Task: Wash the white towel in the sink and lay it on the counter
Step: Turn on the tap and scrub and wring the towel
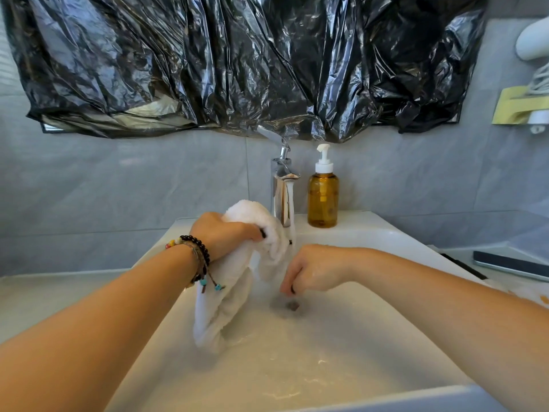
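Left hand (221, 233) grips the towel (234, 278) over the sink (341, 337); right hand (309, 273), fingers curled, pinches its hanging edge below the running tap (282, 185).

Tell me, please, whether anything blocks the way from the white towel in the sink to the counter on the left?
Nothing visible does. The left hand grips the white terry towel over the white ceramic sink; only the sink's low rim separates it from the pale counter there. The amber pump bottle and chrome tap stand behind.

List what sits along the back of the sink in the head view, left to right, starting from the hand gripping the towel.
Left hand gripping the white towel → chrome faucet with water running → amber pump bottle.
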`<state>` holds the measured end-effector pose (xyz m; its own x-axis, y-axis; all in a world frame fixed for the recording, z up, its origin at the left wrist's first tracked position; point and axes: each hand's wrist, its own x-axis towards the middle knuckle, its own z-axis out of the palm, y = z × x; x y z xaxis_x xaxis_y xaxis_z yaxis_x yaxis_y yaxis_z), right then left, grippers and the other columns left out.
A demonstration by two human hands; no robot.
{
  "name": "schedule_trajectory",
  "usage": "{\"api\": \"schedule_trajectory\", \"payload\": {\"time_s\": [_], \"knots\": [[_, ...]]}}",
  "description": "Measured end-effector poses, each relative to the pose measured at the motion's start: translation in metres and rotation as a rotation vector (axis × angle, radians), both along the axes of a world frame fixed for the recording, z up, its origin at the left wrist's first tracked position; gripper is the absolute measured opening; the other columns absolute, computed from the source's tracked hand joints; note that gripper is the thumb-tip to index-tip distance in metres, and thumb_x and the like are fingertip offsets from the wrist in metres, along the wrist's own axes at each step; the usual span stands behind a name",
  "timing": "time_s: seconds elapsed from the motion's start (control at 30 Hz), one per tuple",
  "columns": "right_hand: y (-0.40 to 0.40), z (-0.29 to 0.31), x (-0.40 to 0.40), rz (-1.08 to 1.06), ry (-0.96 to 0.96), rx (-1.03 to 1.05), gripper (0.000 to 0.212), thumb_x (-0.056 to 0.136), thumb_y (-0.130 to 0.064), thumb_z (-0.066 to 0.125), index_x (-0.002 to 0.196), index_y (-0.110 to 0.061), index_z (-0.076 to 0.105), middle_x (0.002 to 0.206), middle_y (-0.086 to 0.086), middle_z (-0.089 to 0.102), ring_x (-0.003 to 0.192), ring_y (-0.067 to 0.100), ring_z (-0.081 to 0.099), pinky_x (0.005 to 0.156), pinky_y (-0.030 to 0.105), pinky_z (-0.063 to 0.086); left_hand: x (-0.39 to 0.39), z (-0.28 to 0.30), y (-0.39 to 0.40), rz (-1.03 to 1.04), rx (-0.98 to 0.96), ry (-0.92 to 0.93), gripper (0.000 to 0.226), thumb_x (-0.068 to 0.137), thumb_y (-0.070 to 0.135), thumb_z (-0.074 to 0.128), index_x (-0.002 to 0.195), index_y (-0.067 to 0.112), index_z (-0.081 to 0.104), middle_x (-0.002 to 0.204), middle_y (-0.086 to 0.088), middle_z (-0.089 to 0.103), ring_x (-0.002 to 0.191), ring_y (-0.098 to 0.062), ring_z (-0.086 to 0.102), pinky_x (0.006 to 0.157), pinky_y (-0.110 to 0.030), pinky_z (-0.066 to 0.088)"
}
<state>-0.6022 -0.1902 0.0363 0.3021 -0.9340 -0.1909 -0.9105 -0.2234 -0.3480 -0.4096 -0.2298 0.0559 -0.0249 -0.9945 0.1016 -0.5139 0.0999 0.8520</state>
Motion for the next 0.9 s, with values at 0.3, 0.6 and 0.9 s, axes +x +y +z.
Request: {"api": "schedule_trajectory", "payload": {"time_s": [0.3,0.6,0.9], "knots": [[0.002,-0.012,0.022,0.063,0.326,0.072,0.029,0.089,-0.027,0.06,0.113,-0.015,0.071,0.117,0.002,0.068,0.106,0.022,0.06,0.097,0.038,0.05,-0.002,0.003,0.008,-0.017,0.0,0.02,0.042,0.062,0.038,0.084,0.093,0.014,0.067,0.088,-0.003,0.07,0.076,-0.017,0.065,0.056,-0.025,0.045],[-0.016,0.007,0.009,-0.509,-0.741,0.229,0.017,0.083,0.01,0.052,0.093,0.004,0.065,0.073,0.013,0.066,0.069,0.025,0.066,0.079,0.032,0.058,0.0,0.007,0.003,-0.006,-0.033,0.013,0.051,0.061,0.045,0.083,0.098,0.015,0.066,0.09,-0.003,0.069,0.077,-0.018,0.064,0.054,-0.025,0.042],[-0.039,0.015,0.054,-0.804,-1.18,0.202,0.019,0.101,-0.015,0.042,0.102,-0.012,0.061,0.064,0.004,0.059,0.034,0.004,0.038,0.028,0.012,0.026,0.014,0.014,0.0,0.12,-0.103,0.161,0.058,0.055,0.044,0.082,0.103,0.015,0.066,0.096,-0.003,0.069,0.084,-0.018,0.065,0.062,-0.028,0.048]]}}
